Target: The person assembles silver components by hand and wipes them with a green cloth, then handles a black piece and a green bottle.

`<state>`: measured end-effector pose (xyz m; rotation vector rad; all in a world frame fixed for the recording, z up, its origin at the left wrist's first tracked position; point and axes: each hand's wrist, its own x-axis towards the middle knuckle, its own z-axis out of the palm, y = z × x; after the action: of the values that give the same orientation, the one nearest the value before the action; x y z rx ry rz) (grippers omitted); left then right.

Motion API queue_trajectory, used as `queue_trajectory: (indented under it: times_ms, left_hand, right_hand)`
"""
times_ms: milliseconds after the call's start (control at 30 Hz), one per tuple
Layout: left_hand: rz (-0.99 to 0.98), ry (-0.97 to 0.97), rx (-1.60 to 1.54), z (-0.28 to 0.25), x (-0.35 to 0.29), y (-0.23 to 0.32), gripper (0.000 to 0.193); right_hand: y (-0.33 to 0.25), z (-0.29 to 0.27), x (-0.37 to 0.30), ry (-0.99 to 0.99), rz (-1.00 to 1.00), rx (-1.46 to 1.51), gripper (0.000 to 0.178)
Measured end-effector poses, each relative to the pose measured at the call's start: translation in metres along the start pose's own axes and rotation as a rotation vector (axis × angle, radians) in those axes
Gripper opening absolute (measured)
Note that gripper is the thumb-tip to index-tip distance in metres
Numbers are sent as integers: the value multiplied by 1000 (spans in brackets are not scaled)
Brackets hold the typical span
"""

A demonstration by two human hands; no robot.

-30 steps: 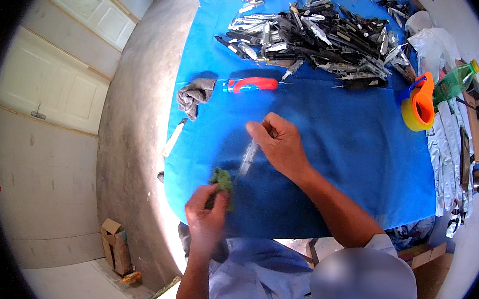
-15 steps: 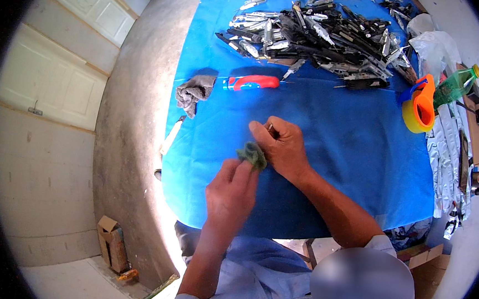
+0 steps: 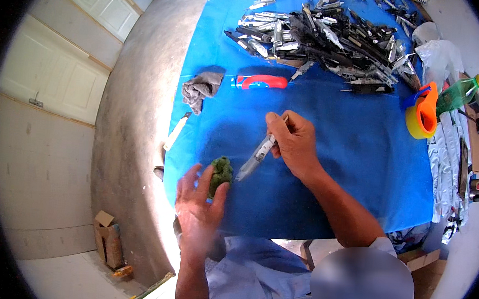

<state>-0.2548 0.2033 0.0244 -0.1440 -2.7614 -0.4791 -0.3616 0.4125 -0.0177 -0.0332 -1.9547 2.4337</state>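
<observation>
My right hand (image 3: 295,142) is closed around one end of a slender grey-and-silver metal piece (image 3: 258,156) with a narrow tip. The piece slants down to the left above the blue cloth. My left hand (image 3: 199,202) is lower left, its fingers partly spread. A crumpled green cloth (image 3: 221,173) sits between the thumb and forefinger, held loosely. The tip of the metal piece is close to the green cloth; whether they touch I cannot tell.
A blue cloth (image 3: 330,200) covers the table. Farther back lies a pile of black and silver pieces (image 3: 336,42). A grey rag (image 3: 201,91), red-and-blue tool (image 3: 261,82) and white-handled knife (image 3: 177,131) lie left. Tape rolls (image 3: 421,119) and a green bottle (image 3: 460,94) are right.
My left hand has moved down and left with the green cloth, away from my right hand, its fingers spreading. The metal piece in my right hand now shows plainly.
</observation>
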Motion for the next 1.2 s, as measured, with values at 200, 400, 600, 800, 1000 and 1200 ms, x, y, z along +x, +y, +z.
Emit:
queue_trajectory:
  times_ms: [200,400,600,800,1000,1200]
  left_hand:
    - [-111,-144,-543,-6,23,19,40]
    - [-521,-565,-1325,8,36,36,38]
    - [-728,-468,-1512,13,33,28,41]
    - [-731,-47,-1812,-18,39,25,53]
    - [-765,16,-1888,-21,32,-1,62]
    - [-771,-22,-1951,-25,24,-25,59]
  right_hand:
    - [-10,1,-9,-203,7,67,33]
    - [0,1,-10,-312,12,2,30]
    - [6,2,-6,-254,3,-21,36]
    - [11,0,-2,-147,62,-20,43]
    - [9,5,-2,-172,6,-69,43]
    - [7,3,-6,-181,52,-80,40]
